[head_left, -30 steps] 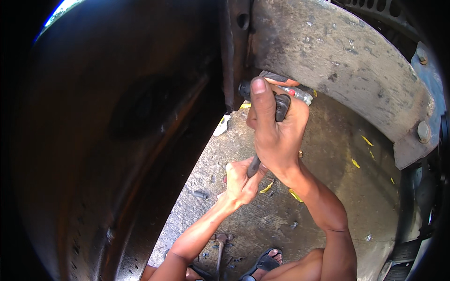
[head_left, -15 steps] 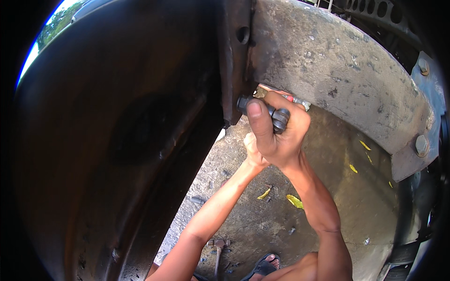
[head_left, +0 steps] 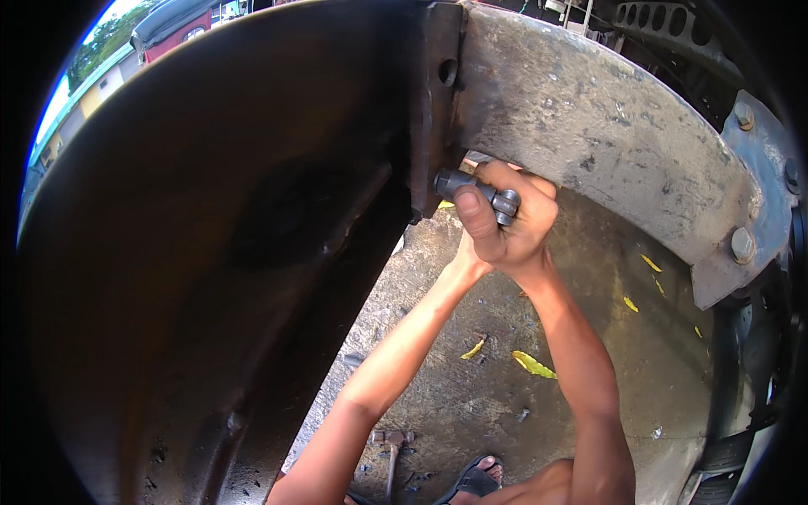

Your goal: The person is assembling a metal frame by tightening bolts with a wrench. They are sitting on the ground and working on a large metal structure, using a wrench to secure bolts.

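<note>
My right hand [head_left: 513,215] is closed around a socket wrench [head_left: 505,206], its thumb lying along the tool. The wrench's dark socket [head_left: 453,183] points left, against the edge of a dark metal flange [head_left: 427,151] with a bolt hole above. Just below it, my left hand [head_left: 471,257] is mostly hidden behind the right wrist, and its fingers do not show. The wrench's handle is out of sight too. Left of the flange spreads a large dark metal panel [head_left: 210,210]. To the right, a worn grey curved beam [head_left: 606,118] joins the flange.
A bracket with large bolts [head_left: 742,244] sits at the beam's right end. On the concrete below lie a hammer [head_left: 392,454], a loose socket [head_left: 352,359] and yellow leaves [head_left: 534,364]. My sandalled foot [head_left: 480,480] is at the bottom.
The view has shifted slightly, with more buildings showing at upper left. My left hand has slipped further behind the right one. The socket stays at the flange edge.
</note>
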A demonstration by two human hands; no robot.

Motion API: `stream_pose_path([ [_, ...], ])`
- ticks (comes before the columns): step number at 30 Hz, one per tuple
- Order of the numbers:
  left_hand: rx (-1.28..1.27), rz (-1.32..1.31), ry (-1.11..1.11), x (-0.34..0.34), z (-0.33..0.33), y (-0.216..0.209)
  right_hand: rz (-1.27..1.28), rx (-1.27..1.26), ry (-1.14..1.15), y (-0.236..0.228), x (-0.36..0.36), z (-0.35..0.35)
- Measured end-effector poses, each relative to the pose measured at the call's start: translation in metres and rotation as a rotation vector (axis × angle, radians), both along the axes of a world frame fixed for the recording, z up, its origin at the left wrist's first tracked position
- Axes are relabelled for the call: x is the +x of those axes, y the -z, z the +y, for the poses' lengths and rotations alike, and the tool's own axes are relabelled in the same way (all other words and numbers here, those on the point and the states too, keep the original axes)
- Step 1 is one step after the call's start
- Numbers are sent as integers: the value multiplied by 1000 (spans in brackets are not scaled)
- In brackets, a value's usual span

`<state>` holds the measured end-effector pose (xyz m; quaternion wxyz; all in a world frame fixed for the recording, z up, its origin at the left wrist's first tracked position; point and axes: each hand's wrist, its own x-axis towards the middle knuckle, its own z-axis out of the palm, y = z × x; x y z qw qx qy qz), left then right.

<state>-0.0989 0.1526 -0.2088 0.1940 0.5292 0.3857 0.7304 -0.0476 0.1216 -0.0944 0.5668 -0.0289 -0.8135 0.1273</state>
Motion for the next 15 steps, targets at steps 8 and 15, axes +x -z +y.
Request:
stream_pose_path([
  [8,-159,154,229,-9,-59,34,-24,-172,17,-2,3,-15],
  [15,-189,168,386,12,-71,30,-39,-130,104,-5,12,-17],
])
